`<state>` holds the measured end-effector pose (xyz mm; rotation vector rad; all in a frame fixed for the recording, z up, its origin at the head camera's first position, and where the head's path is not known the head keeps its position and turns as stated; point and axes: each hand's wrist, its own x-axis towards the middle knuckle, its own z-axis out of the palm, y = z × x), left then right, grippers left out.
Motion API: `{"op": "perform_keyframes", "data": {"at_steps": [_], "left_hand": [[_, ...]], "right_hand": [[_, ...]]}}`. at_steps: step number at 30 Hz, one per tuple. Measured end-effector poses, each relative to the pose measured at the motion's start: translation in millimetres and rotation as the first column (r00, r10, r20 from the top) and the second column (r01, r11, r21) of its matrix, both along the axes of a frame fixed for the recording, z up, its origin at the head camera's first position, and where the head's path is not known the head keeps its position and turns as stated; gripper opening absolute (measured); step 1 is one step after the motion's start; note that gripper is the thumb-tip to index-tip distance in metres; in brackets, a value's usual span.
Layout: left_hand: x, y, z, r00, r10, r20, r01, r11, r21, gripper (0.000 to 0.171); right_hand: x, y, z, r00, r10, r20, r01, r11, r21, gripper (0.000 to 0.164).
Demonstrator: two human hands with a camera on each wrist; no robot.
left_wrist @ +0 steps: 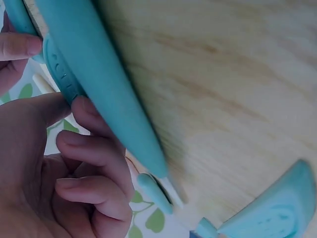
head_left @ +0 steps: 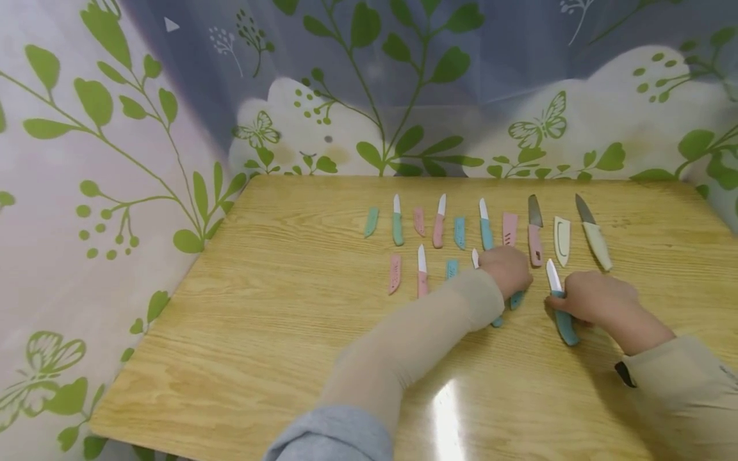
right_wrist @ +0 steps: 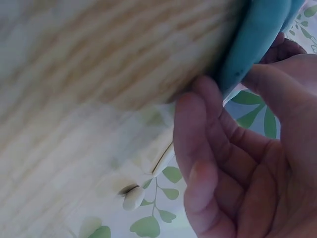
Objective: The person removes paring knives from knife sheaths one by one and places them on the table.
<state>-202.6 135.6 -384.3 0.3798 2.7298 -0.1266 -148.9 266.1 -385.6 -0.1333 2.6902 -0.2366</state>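
Note:
My left hand (head_left: 507, 267) pinches a blue slotted knife sheath (head_left: 516, 301) between thumb and finger, low over the table. Beside it lies a blue-handled knife (head_left: 497, 322), its middle hidden by my left wrist in the head view; its handle looms large in the left wrist view. To the right, my right hand (head_left: 602, 298) grips another blue knife (head_left: 566, 326) by the handle, with the bare white blade pointing away from me. In the right wrist view that knife's handle (right_wrist: 255, 44) is between thumb and fingers, at or just above the wood.
Across the wooden table (head_left: 259, 320) lie rows of knives and sheaths: a green knife (head_left: 398, 227), pink knives (head_left: 439, 227), a pink cleaver-like knife (head_left: 535, 240), a cream-handled knife (head_left: 596, 243) and a cream sheath (head_left: 562, 240). Behind stands a leaf-patterned curtain (head_left: 519, 77).

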Motion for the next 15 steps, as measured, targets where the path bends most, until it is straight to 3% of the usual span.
{"op": "perform_keyframes", "data": {"at_steps": [4, 7, 12, 15], "left_hand": [[-1.7, -6, 0.0, 1.0, 0.009, -0.002, -0.009, 1.0, -0.006, 0.049], [-5.9, -24, 7.4, 1.0, 0.004, -0.016, -0.003, 0.999, 0.032, 0.056], [-21.2, -81, 26.5, 0.994, 0.001, -0.105, 0.02, 0.98, 0.2, 0.064], [-31.2, -123, 33.9, 0.988, 0.048, -0.147, -0.003, 0.957, 0.291, 0.064]], "right_hand": [[-0.1, -1, 3.2, 1.0, -0.003, -0.017, 0.003, 1.0, 0.017, 0.051], [-4.2, -2, 11.8, 0.996, 0.007, -0.091, -0.007, 1.0, 0.005, 0.052], [-14.5, 14, 29.0, 0.97, -0.05, -0.237, 0.035, 0.997, -0.067, 0.067], [-20.2, 33, 31.0, 0.957, -0.113, -0.267, 0.086, 0.99, -0.109, 0.077]]}}
